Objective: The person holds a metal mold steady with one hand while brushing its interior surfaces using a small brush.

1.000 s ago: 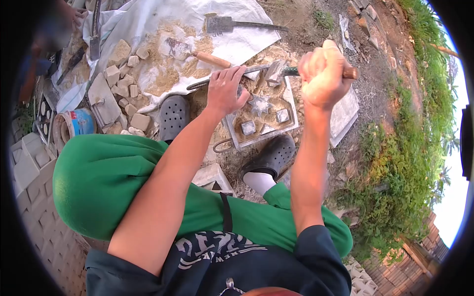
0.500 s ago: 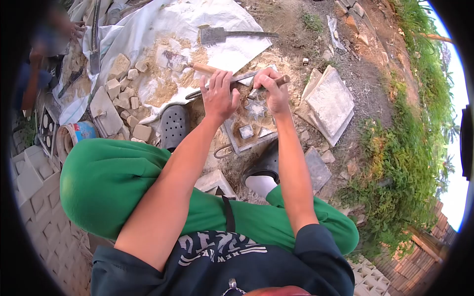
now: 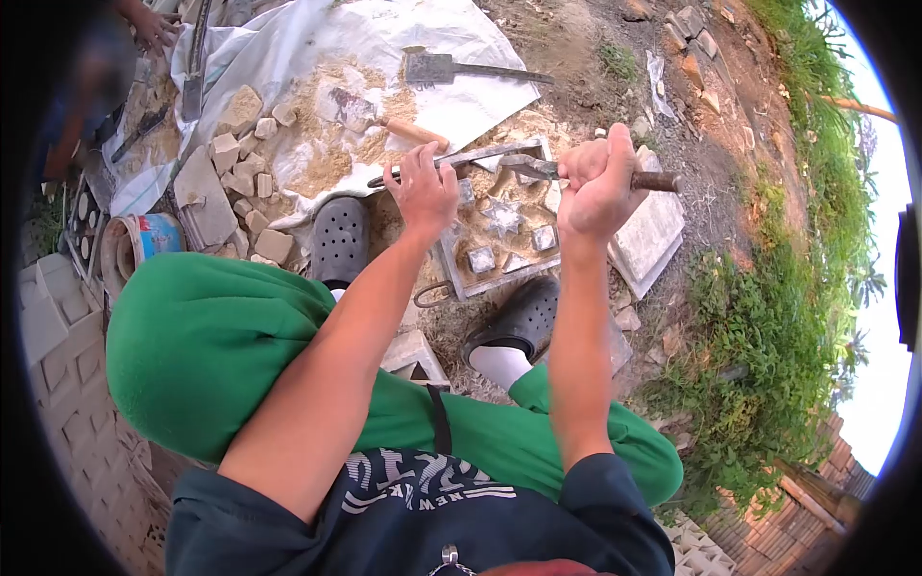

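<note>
My right hand (image 3: 597, 182) is closed around the dark wooden handle of a small trowel (image 3: 538, 169), raised at the mould's upper right, its metal blade pointing left. My left hand (image 3: 423, 192) is at the upper left corner of the metal mould frame (image 3: 451, 264), fingers apart and lying near a loop handle (image 3: 379, 180); whether they press on it I cannot tell. Inside the frame sit a star-shaped piece (image 3: 501, 218) and several small square blocks (image 3: 481, 259) among sandy material. A wooden-handled trowel (image 3: 415, 132) lies just beyond my left hand.
A white sheet (image 3: 471, 29) bears sand and a flat-bladed tool (image 3: 429, 68). Broken stones (image 3: 247, 206) lie left, near a bucket (image 3: 158, 235). Stacked slabs (image 3: 648, 235) stand right. My shoes (image 3: 341, 240) flank the mould. Another person's hand (image 3: 154, 31) shows at upper left.
My right hand has lifted the trowel up and right, away from the mould, uncovering its right part. My left hand stays near the corner. The view has shifted slightly.
</note>
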Action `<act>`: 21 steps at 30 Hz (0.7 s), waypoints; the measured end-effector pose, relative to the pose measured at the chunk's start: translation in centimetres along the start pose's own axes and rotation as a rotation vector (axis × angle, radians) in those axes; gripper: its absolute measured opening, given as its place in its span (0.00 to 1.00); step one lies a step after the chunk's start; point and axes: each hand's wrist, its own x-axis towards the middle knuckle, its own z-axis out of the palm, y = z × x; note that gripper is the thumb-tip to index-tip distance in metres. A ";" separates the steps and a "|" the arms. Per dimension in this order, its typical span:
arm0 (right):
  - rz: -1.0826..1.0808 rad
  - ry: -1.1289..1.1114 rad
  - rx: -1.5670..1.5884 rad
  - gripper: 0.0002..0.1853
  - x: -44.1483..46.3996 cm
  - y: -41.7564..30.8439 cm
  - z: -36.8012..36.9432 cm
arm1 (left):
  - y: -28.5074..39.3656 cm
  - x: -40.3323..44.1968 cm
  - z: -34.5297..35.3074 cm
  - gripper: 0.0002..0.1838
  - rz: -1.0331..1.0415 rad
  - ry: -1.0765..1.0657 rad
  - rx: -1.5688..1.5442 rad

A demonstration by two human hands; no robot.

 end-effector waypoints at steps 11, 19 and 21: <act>0.012 -0.335 0.025 0.23 -0.3 8.1 -3.3 | -0.1 0.1 0.0 0.22 0.008 0.006 0.003; -0.055 -0.342 0.219 0.24 1.6 -1.9 0.2 | -0.2 0.0 -0.1 0.21 -0.006 -0.022 0.000; -0.047 -0.288 0.242 0.25 1.5 -2.8 -0.2 | 0.0 0.1 0.0 0.21 -0.001 -0.022 0.001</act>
